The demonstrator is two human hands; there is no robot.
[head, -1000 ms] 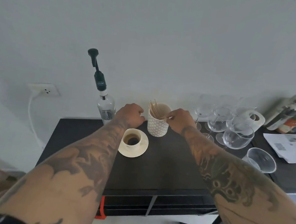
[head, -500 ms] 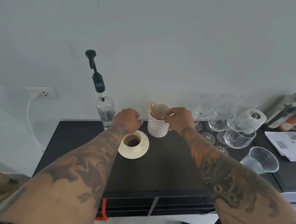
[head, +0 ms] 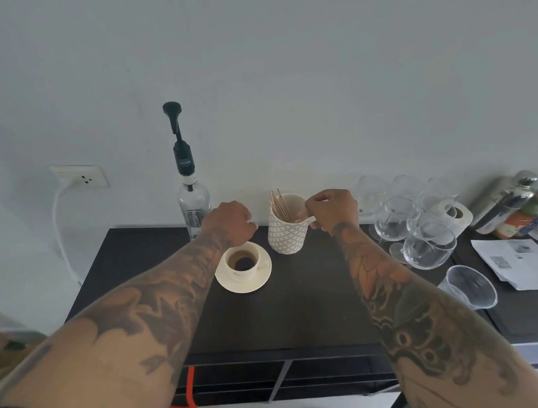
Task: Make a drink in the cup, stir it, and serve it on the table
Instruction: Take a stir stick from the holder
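Note:
A cream cup (head: 258,254) with dark coffee in it stands on a cream saucer (head: 242,287) on the black table (head: 303,309). Just behind the cup, my left hand (head: 230,222) hovers as a closed fist with nothing visible in it. To the right of the cup stands a white patterned holder (head: 287,238) with several thin wooden sticks (head: 280,206) leaning to its left side. My right hand (head: 334,208) is at the holder's right rim, thumb and fingers pinched on a pale wooden stick there.
A clear pump bottle (head: 193,208) stands at the back left by the wall. Several wine glasses (head: 428,245), a paper roll (head: 454,214) and a clear plastic cup (head: 470,287) crowd the right. Papers (head: 518,260) and bottles (head: 517,208) lie far right.
My right hand has shifted from the holder's near rim up to its right rim, pinching there. My left fist has barely moved. The camera has tilted slightly.

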